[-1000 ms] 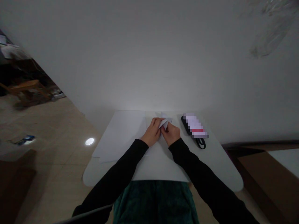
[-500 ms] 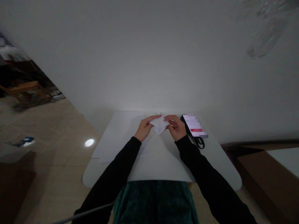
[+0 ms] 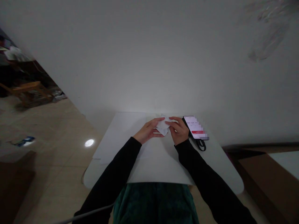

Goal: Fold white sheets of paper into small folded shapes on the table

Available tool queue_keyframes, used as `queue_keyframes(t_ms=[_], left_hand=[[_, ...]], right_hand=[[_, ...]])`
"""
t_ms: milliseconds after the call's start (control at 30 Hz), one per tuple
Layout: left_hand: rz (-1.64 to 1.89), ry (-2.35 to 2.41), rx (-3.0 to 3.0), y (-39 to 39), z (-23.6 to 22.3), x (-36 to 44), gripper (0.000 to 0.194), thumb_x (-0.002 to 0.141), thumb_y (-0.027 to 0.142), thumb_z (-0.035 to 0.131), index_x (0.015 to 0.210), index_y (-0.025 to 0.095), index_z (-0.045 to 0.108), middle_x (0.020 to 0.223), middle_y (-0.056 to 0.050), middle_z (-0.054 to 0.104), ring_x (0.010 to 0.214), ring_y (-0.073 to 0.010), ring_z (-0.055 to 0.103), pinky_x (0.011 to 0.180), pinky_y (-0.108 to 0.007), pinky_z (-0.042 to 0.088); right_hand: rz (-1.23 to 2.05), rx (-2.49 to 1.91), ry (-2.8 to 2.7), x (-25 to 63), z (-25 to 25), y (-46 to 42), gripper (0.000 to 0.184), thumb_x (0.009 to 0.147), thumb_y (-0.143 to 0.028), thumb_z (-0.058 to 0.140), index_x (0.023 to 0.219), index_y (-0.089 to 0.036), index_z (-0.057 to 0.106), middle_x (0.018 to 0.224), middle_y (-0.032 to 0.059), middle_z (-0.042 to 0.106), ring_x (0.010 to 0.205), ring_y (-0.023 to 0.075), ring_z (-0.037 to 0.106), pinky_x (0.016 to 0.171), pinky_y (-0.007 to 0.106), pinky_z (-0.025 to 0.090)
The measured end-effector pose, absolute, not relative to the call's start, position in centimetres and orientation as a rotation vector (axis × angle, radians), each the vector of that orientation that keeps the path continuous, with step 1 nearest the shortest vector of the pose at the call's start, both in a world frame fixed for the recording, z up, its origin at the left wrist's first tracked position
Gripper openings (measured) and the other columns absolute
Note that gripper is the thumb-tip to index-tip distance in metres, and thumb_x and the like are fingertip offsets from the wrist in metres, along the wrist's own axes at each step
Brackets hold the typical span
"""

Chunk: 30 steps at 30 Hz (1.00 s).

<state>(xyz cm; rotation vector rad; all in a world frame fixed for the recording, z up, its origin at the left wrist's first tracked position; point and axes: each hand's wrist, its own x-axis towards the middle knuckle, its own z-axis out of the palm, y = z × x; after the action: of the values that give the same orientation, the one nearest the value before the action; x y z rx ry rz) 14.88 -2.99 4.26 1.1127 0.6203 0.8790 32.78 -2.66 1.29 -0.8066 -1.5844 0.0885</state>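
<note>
Between my two hands is a small piece of folded white paper [image 3: 164, 127], pointed at its lower end and held just over the table near the wall. My left hand [image 3: 149, 129] grips its left side, fingers above and below. On the right side, my right hand [image 3: 178, 129] pinches the paper with thumb and fingertips. Fingers cover part of the folds, so the full shape is hidden. Flat white sheets [image 3: 121, 133] lie under and beside my left forearm.
A phone [image 3: 195, 128] with a lit screen lies to the right of my right hand, with a black strap loop [image 3: 201, 145] below it. The white table [image 3: 161, 169] meets the wall [image 3: 149, 62]. A cardboard box [image 3: 268, 180] stands at right, a wooden stool [image 3: 29, 88] at far left.
My left fingers have shifted, now spread above and below the paper. The folded paper has turned and moved slightly right. My right fingertips have moved over its right side.
</note>
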Motion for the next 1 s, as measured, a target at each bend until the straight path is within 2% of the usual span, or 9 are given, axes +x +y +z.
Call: queue_keyframes(t_ms=[100,267,400,533,667,800,867,933,1000], left_hand=[[0.944,0.697,1.203,-3.2,4.0,15.2,0.06,0.074,0.034,0.074,0.128,0.023,0.052,0.104,-0.007,0.062,0.089,-0.0156,0.062,0.082,-0.034,0.053],[1.001,0.767,1.271,-2.9,3.3,15.1,0.06,0.067,0.025,0.078,0.123,0.021,0.056,0.098,-0.004,0.063,0.077,-0.01,0.059,0.069,-0.024,0.053],[1.117,0.793,1.307,-2.4,3.2,15.1,0.062,0.063,0.016,0.079,0.12,0.018,0.058,0.098,-0.004,0.065,0.075,-0.0093,0.06,0.067,-0.021,0.051],[1.228,0.809,1.322,-2.4,3.1,15.2,0.053,0.065,0.017,0.078,0.115,0.016,0.061,0.096,-0.006,0.068,0.08,-0.0122,0.065,0.075,-0.024,0.051],[1.252,0.851,1.393,-2.5,2.6,15.5,0.046,0.068,0.022,0.076,0.113,0.016,0.064,0.091,-0.005,0.068,0.067,-0.01,0.063,0.067,-0.024,0.051],[1.298,0.934,1.508,-2.4,2.0,15.9,0.038,0.073,0.024,0.072,0.11,0.016,0.067,0.071,0.0,0.063,0.05,-0.0051,0.048,0.053,-0.021,0.042],[1.357,0.96,1.54,-2.5,1.8,16.2,0.028,0.076,0.025,0.07,0.102,0.015,0.07,0.069,0.0,0.062,0.053,-0.0064,0.049,0.055,-0.021,0.043],[1.405,0.956,1.547,-2.6,1.6,16.6,0.019,0.077,0.026,0.068,0.092,0.014,0.072,0.077,-0.003,0.065,0.063,-0.0088,0.056,0.062,-0.023,0.046],[1.402,0.946,1.546,-2.7,1.6,16.8,0.02,0.075,0.027,0.071,0.09,0.015,0.072,0.082,-0.004,0.065,0.067,-0.0093,0.056,0.065,-0.023,0.048]], right_hand=[[0.052,-0.754,-1.63,32.5,1.2,-2.8,0.029,0.086,-0.01,0.049,0.086,-0.026,0.073,0.107,0.0061,0.062,0.079,0.0143,0.064,0.07,0.032,0.057],[0.214,-0.756,-1.598,32.4,1.4,-3.1,0.029,0.083,-0.009,0.051,0.077,-0.025,0.074,0.108,0.0059,0.062,0.082,0.0145,0.066,0.072,0.032,0.056],[0.458,-0.794,-1.521,32.4,1.7,-2.9,0.023,0.079,-0.014,0.055,0.076,-0.024,0.074,0.113,0.0061,0.064,0.095,0.018,0.066,0.078,0.033,0.055],[0.648,-0.812,-1.481,32.4,1.7,-2.7,0.018,0.079,-0.02,0.057,0.078,-0.023,0.075,0.103,0.0054,0.069,0.101,0.0207,0.064,0.088,0.035,0.051],[0.757,-0.915,-1.399,32.3,1.0,-2.4,0.017,0.078,-0.032,0.063,0.086,-0.021,0.074,0.089,0.0054,0.071,0.08,0.0193,0.067,0.072,0.033,0.054],[0.87,-0.925,-1.265,32.1,0.5,-2.1,0.022,0.073,-0.037,0.07,0.087,-0.02,0.07,0.078,0.0038,0.072,0.07,0.0179,0.066,0.066,0.032,0.056],[0.927,-0.873,-1.191,32.1,0.6,-2.0,0.021,0.07,-0.036,0.073,0.084,-0.021,0.069,0.077,0.003,0.072,0.07,0.0178,0.067,0.066,0.033,0.057],[0.945,-0.852,-1.138,32.1,0.7,-1.9,0.021,0.068,-0.036,0.075,0.081,-0.021,0.069,0.075,0.0026,0.073,0.069,0.0175,0.067,0.064,0.032,0.057],[0.926,-0.854,-1.111,32.1,0.8,-1.9,0.02,0.066,-0.036,0.075,0.078,-0.02,0.071,0.075,0.003,0.073,0.068,0.0173,0.067,0.063,0.032,0.058]])
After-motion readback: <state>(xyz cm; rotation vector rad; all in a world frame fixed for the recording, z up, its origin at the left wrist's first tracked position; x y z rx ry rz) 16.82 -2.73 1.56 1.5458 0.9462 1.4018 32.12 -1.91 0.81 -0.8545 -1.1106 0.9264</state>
